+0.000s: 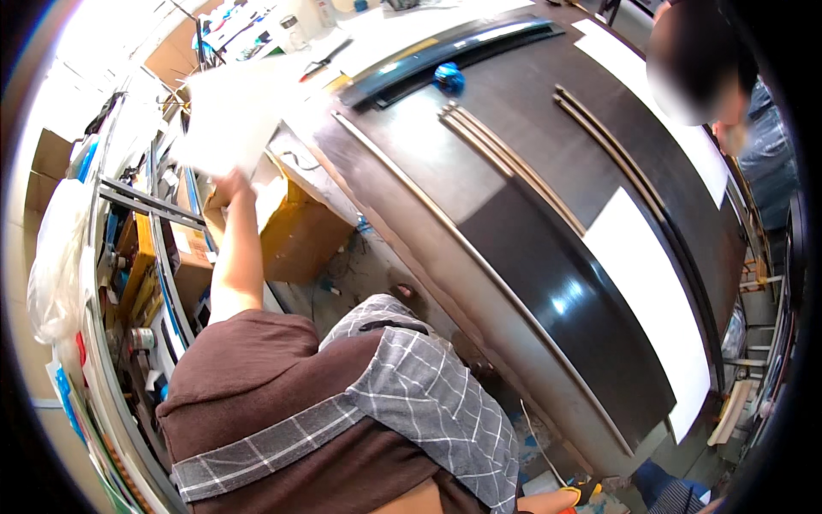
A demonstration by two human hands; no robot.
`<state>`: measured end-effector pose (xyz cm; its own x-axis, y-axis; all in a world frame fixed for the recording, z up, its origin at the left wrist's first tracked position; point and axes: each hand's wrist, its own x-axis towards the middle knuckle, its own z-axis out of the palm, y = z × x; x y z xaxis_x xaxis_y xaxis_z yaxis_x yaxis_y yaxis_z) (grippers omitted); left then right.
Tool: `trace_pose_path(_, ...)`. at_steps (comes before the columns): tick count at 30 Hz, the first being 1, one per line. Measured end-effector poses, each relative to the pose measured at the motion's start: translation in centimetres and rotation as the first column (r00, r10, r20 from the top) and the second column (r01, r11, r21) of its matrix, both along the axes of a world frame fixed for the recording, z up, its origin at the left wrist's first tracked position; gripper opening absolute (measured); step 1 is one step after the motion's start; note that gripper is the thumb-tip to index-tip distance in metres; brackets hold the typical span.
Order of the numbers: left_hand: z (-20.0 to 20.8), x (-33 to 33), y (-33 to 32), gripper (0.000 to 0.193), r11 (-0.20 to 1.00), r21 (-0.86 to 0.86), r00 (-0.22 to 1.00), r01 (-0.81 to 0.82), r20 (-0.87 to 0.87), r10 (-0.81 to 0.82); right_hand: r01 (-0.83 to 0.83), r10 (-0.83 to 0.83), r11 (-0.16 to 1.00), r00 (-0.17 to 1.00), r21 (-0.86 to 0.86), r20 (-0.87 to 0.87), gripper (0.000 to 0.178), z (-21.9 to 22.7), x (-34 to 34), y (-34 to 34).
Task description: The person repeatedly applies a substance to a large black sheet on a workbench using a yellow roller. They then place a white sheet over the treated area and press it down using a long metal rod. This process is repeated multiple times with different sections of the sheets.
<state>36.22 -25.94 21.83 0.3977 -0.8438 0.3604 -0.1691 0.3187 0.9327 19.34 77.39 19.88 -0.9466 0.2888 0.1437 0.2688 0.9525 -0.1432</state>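
My left arm reaches out to the far left, and my left hand is closed on the lower edge of a white sheet. Glare washes out most of the sheet. Just below that hand stands an open cardboard box with white pieces inside. At the lower edge, my right hand shows only in part, around a small yellow-and-black tool whose kind I cannot make out. A dark worktable fills the right side. On it lie a glossy black panel and a white panel.
Thin metal strips and a crumpled blue thing rest on the table. A long dark profile lies along its far edge. Another person's hand is at the far right. Crowded shelving lines the left.
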Motion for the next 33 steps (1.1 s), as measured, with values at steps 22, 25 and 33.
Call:
trace_pose_path(22,-0.5,-26.5,20.4,0.025,-0.135,0.412,-0.434,0.901,0.857,-0.277,-0.188,0.245,0.600,0.969,-0.778,-0.045,0.043,5.3,2.0,-53.2)
trace_pose_path(25,0.5,-26.6,21.5,0.025,-0.155,0.422,-0.449,0.893,0.858,-0.249,-0.183,0.352,0.702,0.929,-0.688,0.112,0.041,8.1,-0.2,-54.0)
trace_pose_path(33,0.7,-26.1,21.7,0.022,-0.086,0.489,-0.496,0.868,0.847,-0.193,0.199,-0.404,0.729,0.897,-0.655,-0.178,0.046,0.5,4.0,-27.7)
